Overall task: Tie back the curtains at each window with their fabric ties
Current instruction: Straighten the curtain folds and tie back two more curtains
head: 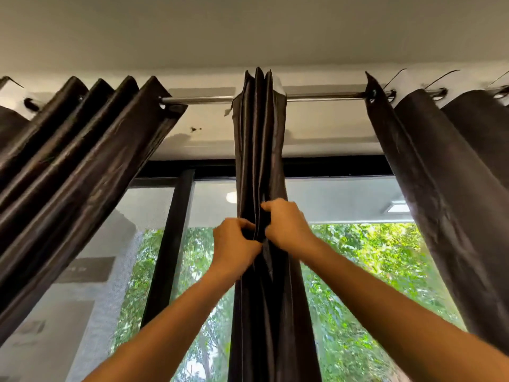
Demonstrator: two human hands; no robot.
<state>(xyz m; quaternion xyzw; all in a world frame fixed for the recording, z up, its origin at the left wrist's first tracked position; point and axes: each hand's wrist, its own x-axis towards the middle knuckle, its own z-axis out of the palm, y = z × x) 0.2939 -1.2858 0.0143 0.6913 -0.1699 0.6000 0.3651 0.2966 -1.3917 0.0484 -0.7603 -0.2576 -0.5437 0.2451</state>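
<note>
- Dark satin curtain (pixel 260 139) hangs gathered in tight folds from the metal rod (pixel 198 100), at the middle of the window (pixel 358 244).
- Left hand (pixel 234 248) grips the folds from the left, fingers curled into the fabric.
- Right hand (pixel 287 226) grips the same folds from the right, just above, fingers curled.
- Two more curtains hang beside it: left curtain (pixel 82 150), right curtain (pixel 446 188).
- No fabric tie can be made out.

Both arms raised; left hand (pixel 234 245) and right hand (pixel 286 226) side by side, fingers curled, apparently gripping.
</note>
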